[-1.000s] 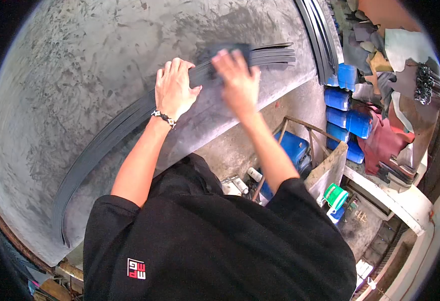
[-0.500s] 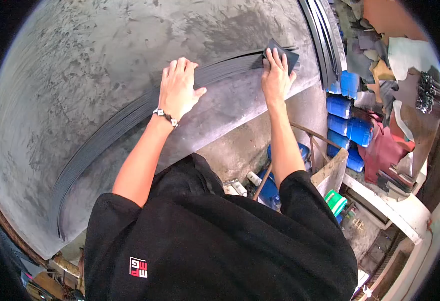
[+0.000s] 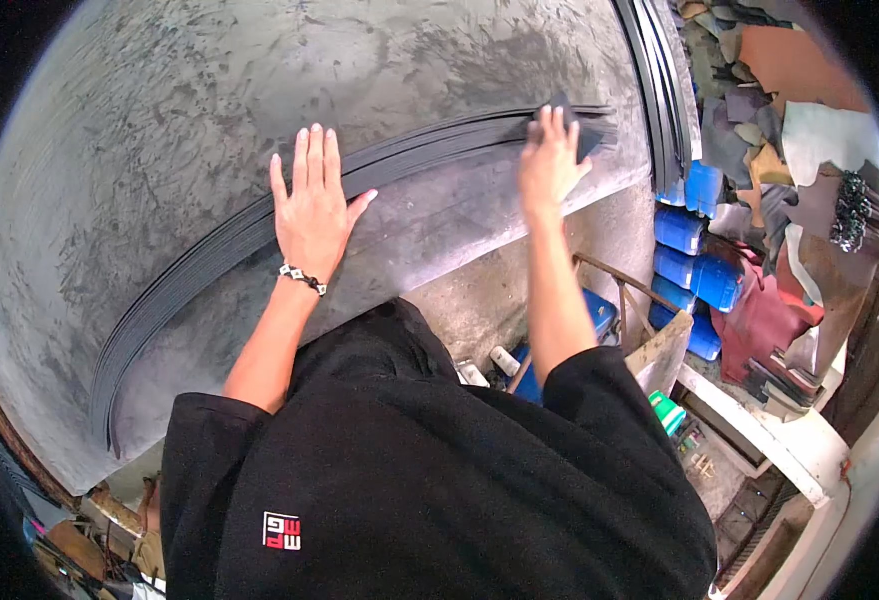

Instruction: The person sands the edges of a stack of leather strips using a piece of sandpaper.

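A long curved bundle of thin dark strips (image 3: pixel 204 240) arcs across the grey, smudged work surface (image 3: pixel 199 90). My left hand (image 3: pixel 314 215), with a beaded bracelet at the wrist, lies flat across the middle of the bundle, its fingers stretched and thumb spread to the right. Near the bundle's right end is my right hand (image 3: pixel 552 165), blurred by motion. Its fingers reach forward over a dark flat piece (image 3: pixel 591 140), partly hidden under them, and its thumb stands apart. Whether it grips that piece is hard to see.
More dark strips (image 3: pixel 659 90) hang over the surface's right side. Beyond are stacked blue containers (image 3: pixel 679 230) and leather-like scraps in several colours (image 3: pixel 759 300). A metal frame (image 3: pixel 619 285) and a green container (image 3: pixel 666 412) stand below the surface's near edge.
My left hand has slid left and toward me along the bundle and flattened, with its fingers straightened. The right hand stays near the dark piece, now blurred. The view has shifted slightly.
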`<action>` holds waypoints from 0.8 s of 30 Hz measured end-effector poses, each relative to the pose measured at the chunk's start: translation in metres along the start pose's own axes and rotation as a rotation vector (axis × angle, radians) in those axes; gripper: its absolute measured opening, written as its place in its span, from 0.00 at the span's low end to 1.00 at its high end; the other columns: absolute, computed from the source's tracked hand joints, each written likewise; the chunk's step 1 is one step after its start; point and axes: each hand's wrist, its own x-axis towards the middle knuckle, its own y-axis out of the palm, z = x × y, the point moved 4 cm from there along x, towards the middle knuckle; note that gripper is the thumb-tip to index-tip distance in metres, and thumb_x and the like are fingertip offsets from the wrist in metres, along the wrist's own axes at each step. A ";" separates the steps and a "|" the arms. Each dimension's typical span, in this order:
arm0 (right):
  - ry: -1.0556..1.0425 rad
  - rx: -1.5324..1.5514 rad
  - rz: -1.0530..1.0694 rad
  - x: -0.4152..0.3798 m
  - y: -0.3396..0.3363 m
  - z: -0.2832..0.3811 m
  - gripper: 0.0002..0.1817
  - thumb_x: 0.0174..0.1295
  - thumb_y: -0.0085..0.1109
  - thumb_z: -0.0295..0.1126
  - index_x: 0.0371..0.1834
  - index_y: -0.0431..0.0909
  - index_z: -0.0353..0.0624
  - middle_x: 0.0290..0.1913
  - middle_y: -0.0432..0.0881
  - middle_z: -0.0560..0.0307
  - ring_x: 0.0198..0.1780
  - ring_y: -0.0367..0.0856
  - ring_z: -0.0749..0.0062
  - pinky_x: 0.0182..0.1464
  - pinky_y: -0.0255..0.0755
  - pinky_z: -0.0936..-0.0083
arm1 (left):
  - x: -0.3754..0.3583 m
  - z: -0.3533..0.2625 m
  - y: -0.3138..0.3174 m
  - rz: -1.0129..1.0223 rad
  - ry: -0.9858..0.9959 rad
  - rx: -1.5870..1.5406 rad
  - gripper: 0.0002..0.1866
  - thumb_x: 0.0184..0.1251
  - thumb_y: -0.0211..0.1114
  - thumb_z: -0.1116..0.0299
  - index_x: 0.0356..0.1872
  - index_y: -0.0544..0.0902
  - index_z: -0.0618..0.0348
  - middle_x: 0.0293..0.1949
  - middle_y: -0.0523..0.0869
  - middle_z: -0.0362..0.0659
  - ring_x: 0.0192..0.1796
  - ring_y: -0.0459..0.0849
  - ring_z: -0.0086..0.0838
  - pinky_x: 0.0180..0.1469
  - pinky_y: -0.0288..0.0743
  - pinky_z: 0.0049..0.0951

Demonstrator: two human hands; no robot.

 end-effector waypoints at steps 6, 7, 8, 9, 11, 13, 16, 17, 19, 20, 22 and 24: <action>-0.607 0.224 0.058 -0.113 -0.053 0.145 0.34 0.61 0.66 0.30 0.75 0.81 0.62 0.83 0.73 0.62 0.85 0.64 0.53 0.72 0.62 0.31 | -0.002 -0.004 -0.003 0.108 0.026 0.130 0.53 0.70 0.69 0.34 0.86 0.65 0.61 0.87 0.66 0.46 0.89 0.60 0.36 0.88 0.51 0.54; -0.644 0.217 0.068 -0.099 -0.055 0.131 0.34 0.60 0.67 0.29 0.74 0.81 0.61 0.82 0.74 0.61 0.84 0.66 0.53 0.71 0.63 0.33 | -0.004 -0.002 0.005 -0.002 0.014 -0.030 0.51 0.71 0.69 0.37 0.86 0.65 0.60 0.86 0.66 0.46 0.88 0.61 0.37 0.88 0.51 0.54; -0.538 0.120 -0.008 -0.070 -0.058 0.105 0.34 0.58 0.66 0.27 0.72 0.82 0.61 0.78 0.78 0.62 0.80 0.71 0.57 0.66 0.68 0.40 | -0.002 0.001 0.006 0.001 0.010 -0.032 0.50 0.72 0.69 0.37 0.86 0.65 0.60 0.86 0.67 0.46 0.88 0.61 0.37 0.87 0.52 0.53; -0.423 0.024 -0.061 -0.041 -0.056 0.071 0.31 0.59 0.66 0.28 0.69 0.84 0.61 0.75 0.81 0.65 0.77 0.74 0.60 0.64 0.69 0.43 | -0.004 0.001 0.006 0.011 0.007 -0.038 0.50 0.72 0.69 0.38 0.86 0.66 0.60 0.86 0.67 0.46 0.88 0.62 0.37 0.87 0.53 0.53; -0.194 -0.060 -0.121 0.008 -0.031 -0.003 0.23 0.74 0.62 0.34 0.71 0.84 0.60 0.78 0.80 0.67 0.79 0.73 0.59 0.69 0.66 0.32 | -0.006 0.001 -0.001 -0.020 0.003 -0.107 0.44 0.75 0.68 0.39 0.82 0.72 0.59 0.83 0.71 0.46 0.84 0.67 0.39 0.83 0.58 0.52; -0.035 0.015 -0.129 0.019 -0.035 -0.016 0.21 0.83 0.57 0.41 0.76 0.81 0.61 0.83 0.76 0.63 0.86 0.68 0.58 0.75 0.59 0.27 | -0.001 0.005 -0.003 -0.049 -0.008 -0.235 0.40 0.76 0.68 0.40 0.77 0.77 0.59 0.78 0.75 0.47 0.79 0.71 0.40 0.81 0.60 0.52; -0.143 0.178 -0.245 -0.011 -0.038 0.011 0.23 0.81 0.61 0.40 0.78 0.80 0.64 0.83 0.76 0.62 0.86 0.68 0.58 0.76 0.57 0.26 | 0.006 0.011 0.001 -0.089 -0.022 -0.386 0.30 0.75 0.70 0.47 0.68 0.84 0.56 0.67 0.80 0.43 0.70 0.76 0.39 0.75 0.64 0.50; -0.220 0.215 -0.278 -0.025 -0.032 0.026 0.26 0.78 0.66 0.39 0.78 0.80 0.65 0.83 0.76 0.62 0.85 0.69 0.58 0.77 0.57 0.29 | 0.010 0.012 0.003 -0.104 -0.023 -0.432 0.26 0.74 0.71 0.50 0.65 0.86 0.55 0.63 0.82 0.42 0.67 0.77 0.39 0.73 0.65 0.49; -0.273 0.234 -0.214 -0.046 -0.034 0.066 0.30 0.75 0.69 0.38 0.80 0.78 0.66 0.83 0.75 0.63 0.86 0.67 0.59 0.77 0.58 0.31 | 0.017 0.015 0.005 -0.138 -0.022 -0.515 0.18 0.73 0.73 0.57 0.58 0.91 0.52 0.55 0.86 0.38 0.59 0.81 0.38 0.69 0.68 0.47; -0.306 0.243 -0.181 -0.056 -0.034 0.083 0.31 0.74 0.69 0.37 0.80 0.78 0.67 0.84 0.75 0.63 0.87 0.66 0.59 0.77 0.58 0.32 | 0.019 0.015 0.004 -0.140 -0.036 -0.538 0.17 0.72 0.74 0.58 0.56 0.92 0.52 0.54 0.86 0.38 0.59 0.81 0.38 0.69 0.68 0.47; -0.360 0.300 -0.080 -0.074 -0.041 0.121 0.35 0.68 0.71 0.33 0.81 0.77 0.66 0.85 0.73 0.64 0.88 0.62 0.59 0.78 0.56 0.30 | 0.021 0.015 0.001 -0.135 -0.065 -0.588 0.15 0.70 0.75 0.59 0.53 0.93 0.51 0.51 0.88 0.36 0.58 0.82 0.37 0.68 0.68 0.45; -0.521 0.212 0.005 -0.107 -0.041 0.156 0.40 0.61 0.71 0.29 0.80 0.77 0.64 0.86 0.72 0.65 0.89 0.60 0.59 0.78 0.54 0.27 | 0.021 0.014 0.003 -0.150 -0.071 -0.564 0.13 0.67 0.77 0.61 0.49 0.94 0.49 0.50 0.89 0.35 0.57 0.83 0.36 0.66 0.69 0.45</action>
